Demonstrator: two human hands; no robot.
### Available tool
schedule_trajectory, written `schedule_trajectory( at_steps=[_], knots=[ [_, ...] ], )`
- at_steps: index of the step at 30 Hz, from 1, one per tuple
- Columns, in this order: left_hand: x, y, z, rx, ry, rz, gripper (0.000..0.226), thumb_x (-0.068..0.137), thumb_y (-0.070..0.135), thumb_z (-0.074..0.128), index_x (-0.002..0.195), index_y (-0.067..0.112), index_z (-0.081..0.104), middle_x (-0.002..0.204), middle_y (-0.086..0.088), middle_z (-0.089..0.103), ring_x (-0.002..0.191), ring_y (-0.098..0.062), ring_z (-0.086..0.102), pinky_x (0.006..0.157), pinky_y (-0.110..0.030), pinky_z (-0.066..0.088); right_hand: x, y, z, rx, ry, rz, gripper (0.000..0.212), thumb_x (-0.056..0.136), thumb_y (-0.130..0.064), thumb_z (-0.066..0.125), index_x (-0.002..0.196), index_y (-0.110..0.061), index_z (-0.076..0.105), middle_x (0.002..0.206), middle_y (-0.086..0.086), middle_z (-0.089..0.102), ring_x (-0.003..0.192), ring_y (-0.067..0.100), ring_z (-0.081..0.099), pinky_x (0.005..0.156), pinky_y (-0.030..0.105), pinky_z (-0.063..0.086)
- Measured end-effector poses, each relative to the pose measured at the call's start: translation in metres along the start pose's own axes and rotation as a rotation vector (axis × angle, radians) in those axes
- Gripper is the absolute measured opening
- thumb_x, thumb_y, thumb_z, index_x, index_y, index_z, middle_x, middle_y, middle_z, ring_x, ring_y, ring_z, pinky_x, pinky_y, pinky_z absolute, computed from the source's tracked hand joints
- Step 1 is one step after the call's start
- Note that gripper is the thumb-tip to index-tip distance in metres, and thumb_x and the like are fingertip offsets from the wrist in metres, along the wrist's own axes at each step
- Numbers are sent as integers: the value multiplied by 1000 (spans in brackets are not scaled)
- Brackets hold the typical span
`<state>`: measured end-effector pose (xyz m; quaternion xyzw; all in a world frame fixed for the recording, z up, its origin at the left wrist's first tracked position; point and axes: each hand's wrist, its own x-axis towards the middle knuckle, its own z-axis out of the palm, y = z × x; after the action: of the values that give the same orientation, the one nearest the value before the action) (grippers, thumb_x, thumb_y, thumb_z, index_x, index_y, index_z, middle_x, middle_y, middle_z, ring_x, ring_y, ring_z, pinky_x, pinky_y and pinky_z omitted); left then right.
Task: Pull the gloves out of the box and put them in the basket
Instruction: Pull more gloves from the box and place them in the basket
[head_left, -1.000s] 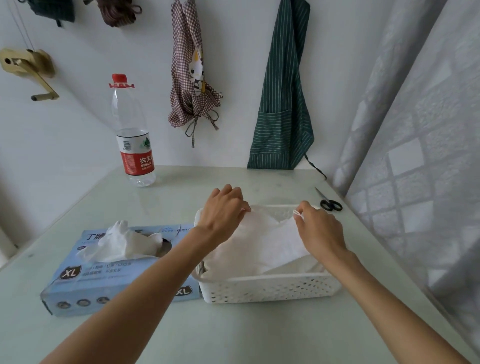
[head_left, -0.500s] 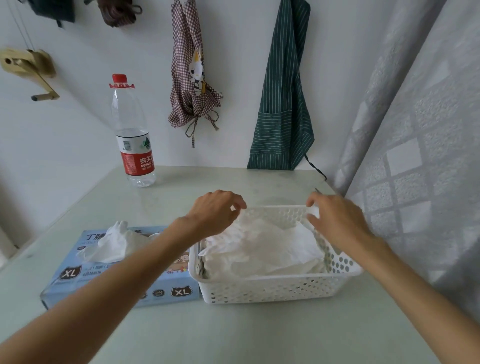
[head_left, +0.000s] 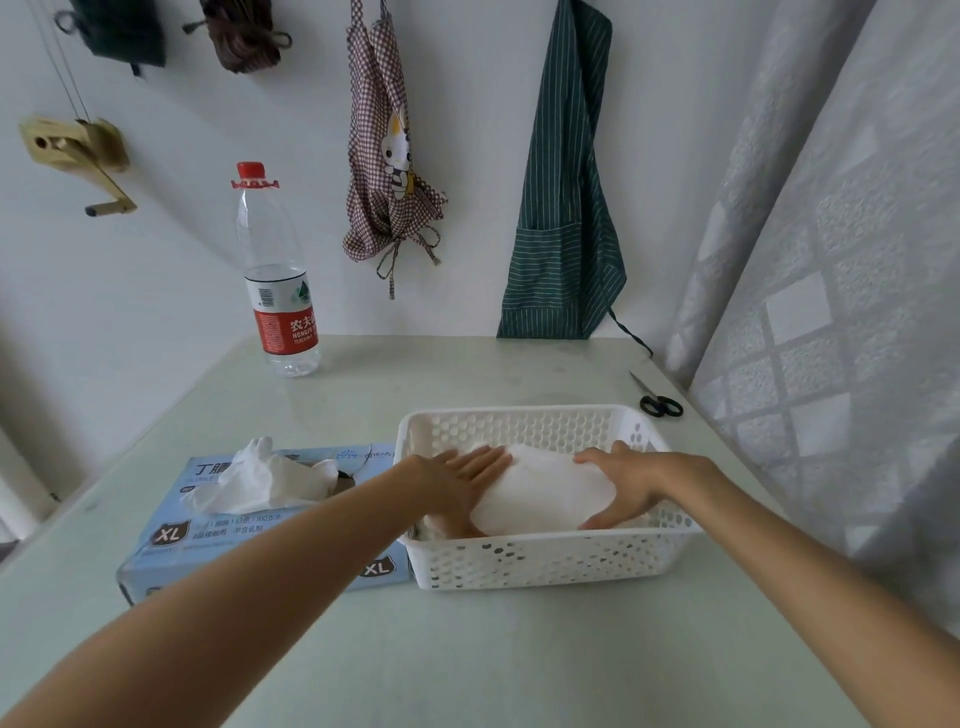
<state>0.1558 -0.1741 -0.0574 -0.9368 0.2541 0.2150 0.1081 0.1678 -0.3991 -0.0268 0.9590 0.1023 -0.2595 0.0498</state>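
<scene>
The pale green table (head_left: 467, 649) carries everything, and the white perforated basket (head_left: 545, 564) sits on it under both hands. Inside the basket lies a rounded heap of white gloves (head_left: 543, 493), and both hands are down on that heap, one at each end.

The left hand (head_left: 460, 480) lies flat, its fingers straight and close together, palm down against the left end of the heap; the fingertips reach toward the heap's top edge, and nothing is gripped. The right hand (head_left: 623, 480) lies on the right end with its fingers spread a little and gently bent over the heap's curve, the thumb pointing inward along the top; it presses rather than pinches (no fold of glove shows between the fingers). The heap fills the gap between the two sets of fingertips.

To the left of the left fingers, touching the basket's left wall, is the blue XL glove box (head_left: 218, 535), lying flat with a crumpled white glove (head_left: 265, 480) sticking up out of its top opening.

Beyond the left fingers, well apart, stands an upright clear water bottle (head_left: 278, 291) with a red cap and red label. Beyond the right fingers, past the basket's far corner, black-handled scissors (head_left: 657, 400) lie near the table's edge, beside the grey curtain (head_left: 831, 312).
</scene>
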Motion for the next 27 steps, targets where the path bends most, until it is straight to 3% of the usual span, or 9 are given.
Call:
schedule_trajectory(
  at_steps=[6,9,12,14,15,18,21,24,27],
  knots=[
    [1,4,3,3,-2,-10,101,90,54,49,144,19,-28,154,2,-29,143,-12,-21,119,-38,-7,2,-7,13,-62,31,22,92,82,-50,67,150,-35,6,155,7,8,140,30,26,108,46,34],
    [-4,3,-5,-75,0,-53,104,85,64,49,146,22,-24,156,5,-23,145,-13,-15,119,-42,0,1,-6,7,-63,9,26,97,78,-58,66,150,-36,5,156,5,7,136,29,35,106,44,37],
    [-22,1,-24,-34,-78,-102,103,83,69,45,148,20,-18,158,3,-18,145,-16,-13,119,-45,1,-3,-4,-5,-50,-32,6,100,75,-64,66,151,-33,9,156,2,18,127,25,47,106,40,40],
    [-39,-2,-43,-4,-95,-108,96,84,65,50,152,22,-2,160,1,-1,147,-20,1,118,-45,10,-12,0,-17,-52,-58,17,97,75,-61,68,150,-33,14,153,-1,28,126,23,48,105,38,41],
    [-49,-5,-49,-21,-70,-114,88,83,61,55,151,24,13,157,1,15,144,-22,16,115,-42,20,-17,-1,-23,-67,-46,26,94,75,-58,70,150,-33,17,152,-2,31,126,22,48,104,37,41],
    [-64,-14,-56,-30,86,-104,47,80,46,69,122,27,57,126,7,58,113,-16,55,90,-29,39,-25,-3,-33,-90,103,17,86,77,-35,76,147,-29,26,149,0,31,121,20,48,97,33,44],
    [-63,-13,-47,51,127,-99,32,77,45,72,102,26,67,107,10,68,100,-12,61,79,-24,33,-19,-12,-25,-14,161,-24,80,77,-19,77,142,-26,31,143,1,33,105,19,50,83,30,44],
    [-55,-9,-35,116,123,-110,31,78,47,71,101,26,68,108,11,67,105,-10,57,88,-28,26,-8,-17,-7,52,98,-31,75,78,-18,75,140,-25,34,144,3,37,122,24,46,96,33,41],
    [-54,-12,-27,99,188,-92,27,79,44,70,100,27,68,108,11,67,105,-10,57,88,-29,23,-8,-18,-1,90,77,-15,72,81,-19,73,142,-23,35,145,3,39,127,24,44,101,33,39]
  ],
)
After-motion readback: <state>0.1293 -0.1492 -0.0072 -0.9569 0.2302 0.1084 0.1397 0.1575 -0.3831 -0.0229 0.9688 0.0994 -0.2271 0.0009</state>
